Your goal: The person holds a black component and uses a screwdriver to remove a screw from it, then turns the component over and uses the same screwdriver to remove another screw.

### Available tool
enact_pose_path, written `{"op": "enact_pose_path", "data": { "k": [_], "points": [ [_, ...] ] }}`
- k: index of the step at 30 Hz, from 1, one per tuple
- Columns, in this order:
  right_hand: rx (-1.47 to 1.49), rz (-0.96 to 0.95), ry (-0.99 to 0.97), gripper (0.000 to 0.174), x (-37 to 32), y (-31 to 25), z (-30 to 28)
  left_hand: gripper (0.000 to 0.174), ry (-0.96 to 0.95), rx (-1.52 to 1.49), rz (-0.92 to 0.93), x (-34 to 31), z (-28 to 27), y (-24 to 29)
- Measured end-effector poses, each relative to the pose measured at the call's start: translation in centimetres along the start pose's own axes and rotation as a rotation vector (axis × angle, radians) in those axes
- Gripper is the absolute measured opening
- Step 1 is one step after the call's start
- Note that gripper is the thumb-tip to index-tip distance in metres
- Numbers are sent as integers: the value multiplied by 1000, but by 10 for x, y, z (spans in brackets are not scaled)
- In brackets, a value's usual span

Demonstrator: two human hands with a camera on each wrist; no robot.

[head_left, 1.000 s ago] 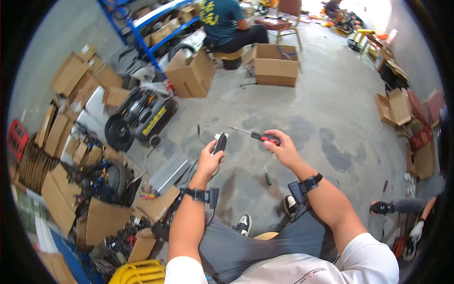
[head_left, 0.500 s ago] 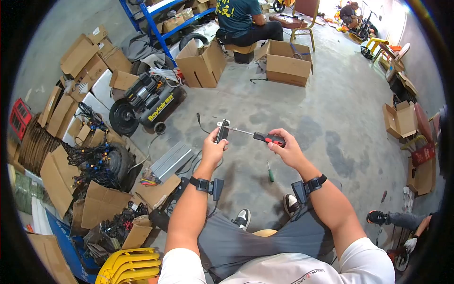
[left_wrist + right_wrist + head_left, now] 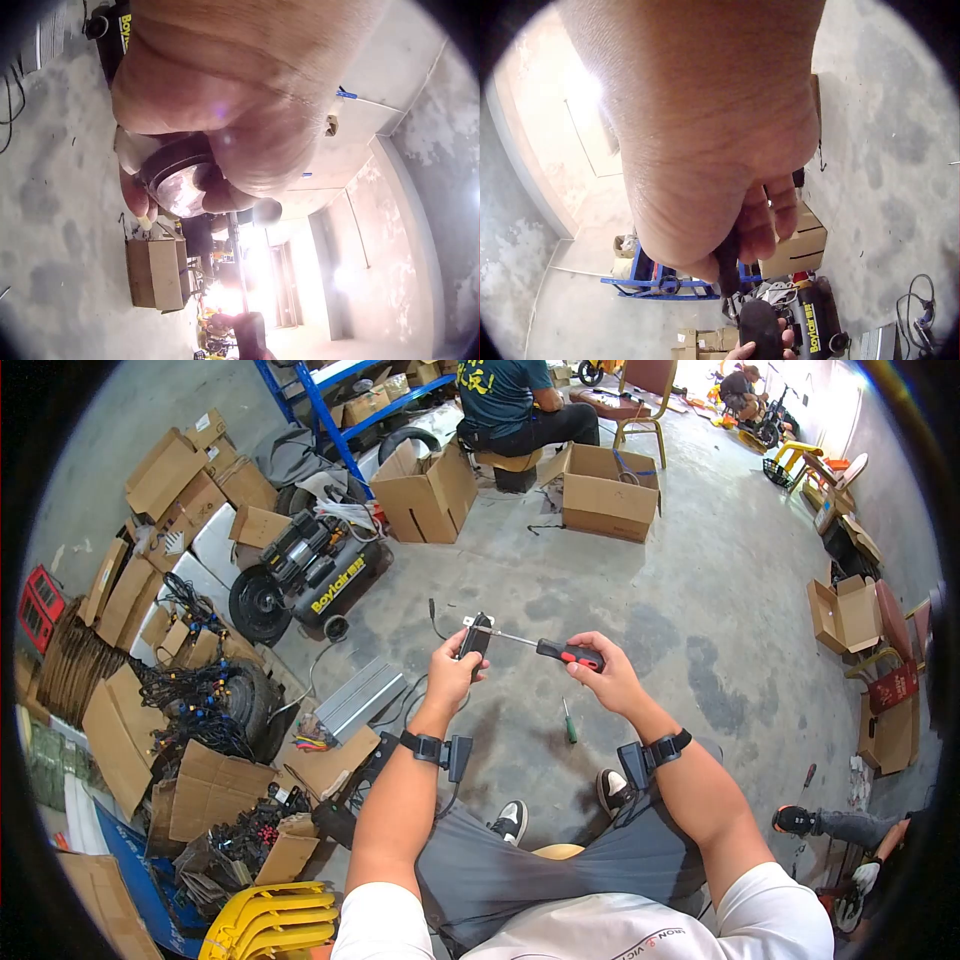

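In the head view the left hand (image 3: 452,672) grips a small black device (image 3: 476,636) with a light metal tab at its top end. The right hand (image 3: 606,672) holds a screwdriver (image 3: 570,653) by its black and red handle, shaft pointing left, the tip at the device's upper part. In the left wrist view the left hand (image 3: 225,97) curls round the dark, round-edged device (image 3: 180,176). From the right wrist view, the right hand (image 3: 712,165) wraps the dark handle (image 3: 727,262), with the black device (image 3: 761,330) just beyond it.
A green screwdriver (image 3: 570,728) lies on the floor between the feet and hands. A silver finned box (image 3: 362,702), an air compressor (image 3: 325,575) and piled cardboard stand left. An open carton (image 3: 610,505) and a seated person (image 3: 510,410) are ahead; another person's leg (image 3: 850,825) shows at right.
Over the last second the screwdriver tip has come left from free air to the device. Since half a second ago the device has tilted slightly, and its cable end has shifted right.
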State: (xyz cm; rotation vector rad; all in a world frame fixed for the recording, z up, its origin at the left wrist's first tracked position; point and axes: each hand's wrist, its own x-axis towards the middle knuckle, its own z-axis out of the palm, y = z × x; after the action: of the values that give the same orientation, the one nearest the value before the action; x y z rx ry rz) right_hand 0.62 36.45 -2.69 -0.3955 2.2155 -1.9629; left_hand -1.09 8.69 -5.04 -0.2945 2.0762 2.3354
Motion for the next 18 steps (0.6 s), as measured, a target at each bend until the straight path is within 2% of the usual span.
{"op": "enact_pose_path", "data": {
  "k": [6, 10, 18],
  "points": [
    [-12, -3, 1, 35, -1, 1, -1, 42, -8, -19, -33, -3, 2, 6],
    [-55, -8, -4, 35, 0, -1, -2, 46, -27, -9, -29, 1, -1, 2],
    [-50, -4, 0, 35, -1, -2, -1, 36, -21, 40, -28, 3, -3, -1]
  ]
}}
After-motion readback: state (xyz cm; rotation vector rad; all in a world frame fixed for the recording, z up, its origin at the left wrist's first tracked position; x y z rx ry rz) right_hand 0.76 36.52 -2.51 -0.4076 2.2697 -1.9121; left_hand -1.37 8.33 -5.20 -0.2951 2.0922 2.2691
